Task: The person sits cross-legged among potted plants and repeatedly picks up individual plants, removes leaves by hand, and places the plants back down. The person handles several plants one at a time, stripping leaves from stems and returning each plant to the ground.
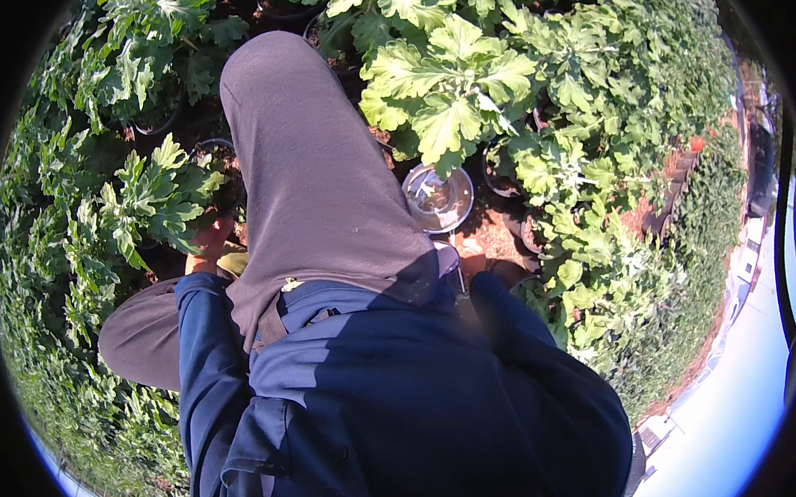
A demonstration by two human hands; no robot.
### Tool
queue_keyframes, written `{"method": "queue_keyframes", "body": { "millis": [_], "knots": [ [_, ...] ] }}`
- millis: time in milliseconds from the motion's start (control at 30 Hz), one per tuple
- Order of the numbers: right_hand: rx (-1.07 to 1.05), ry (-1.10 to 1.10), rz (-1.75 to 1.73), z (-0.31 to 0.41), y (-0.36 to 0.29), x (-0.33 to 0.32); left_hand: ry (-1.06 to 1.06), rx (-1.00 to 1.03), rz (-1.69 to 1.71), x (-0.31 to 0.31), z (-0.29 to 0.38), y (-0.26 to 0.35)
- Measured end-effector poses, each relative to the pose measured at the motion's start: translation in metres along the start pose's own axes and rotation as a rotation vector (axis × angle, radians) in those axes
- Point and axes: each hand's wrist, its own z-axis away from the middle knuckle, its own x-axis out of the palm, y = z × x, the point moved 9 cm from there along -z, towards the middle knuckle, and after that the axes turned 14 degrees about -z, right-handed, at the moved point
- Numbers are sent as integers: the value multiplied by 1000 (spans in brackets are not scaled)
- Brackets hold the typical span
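Observation:
My left hand reaches down beside the stem of a leafy potted plant at the left. Leaves and shade cover its fingers, so I cannot see whether it grips anything. A dark plant pot with reddish soil stands just beyond it. Past the end of my right sleeve, my right hand shows only as a small shaded patch low by the ground, its fingers not readable. Nearest to it is a round, shiny, shallow bowl with some leafy bits and reddish matter inside.
My raised knee in brown trousers divides the view. Broad-leaved plants in dark pots crowd both sides. Reddish soil shows between pots at the right. Farther right stands a row of dark pots with a small red object.

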Motion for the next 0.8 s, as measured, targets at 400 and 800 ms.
{"method": "queue_keyframes", "body": {
  "millis": [400, 800],
  "knots": [
    [714, -154, 122, -49, 12, 43, -49, -617, 1378, 3, 25, -35],
    [509, -455, 34, 3, 19, 17, 196, -755, 1092, -6, 18, -2]
  ]
}}
